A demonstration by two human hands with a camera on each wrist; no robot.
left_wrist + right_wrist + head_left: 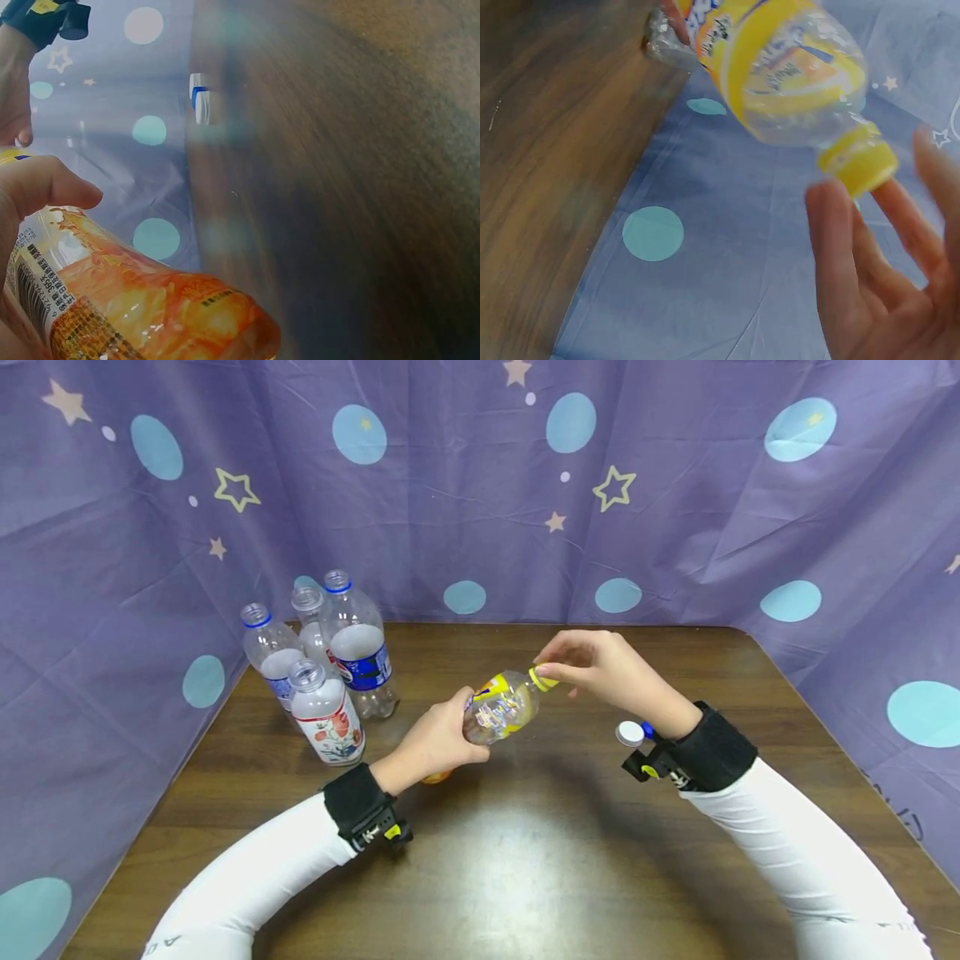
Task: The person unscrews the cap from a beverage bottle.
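The left hand [435, 745], just left of the frame's centre in the head view, curls its fingers round the body of an orange-labelled bottle [501, 706] and holds it tilted above the table, neck pointing toward the upper right. The right hand [600, 670], just right of centre, reaches over the neck with thumb and fingertips at the bottle's yellow cap [543, 680]. In the right wrist view the fingers [840, 255] stand slightly parted beside the cap [859, 161], so whether they actually pinch it cannot be told. The left wrist view shows the thumb [52, 184] lying across the bottle's orange label [142, 300].

Below the right wrist, two loose caps lie on the wooden table [525, 860]: a white cap [629, 733] and, just beside it, a blue cap [647, 727].

In the left middle of the frame four clear uncapped bottles stand close together: a bottle with a fruit label [325, 712] nearest, two blue-labelled bottles [358, 647] behind it, and one more between them. A purple cloth with stars and blue dots [465, 485] hangs behind and on both sides.
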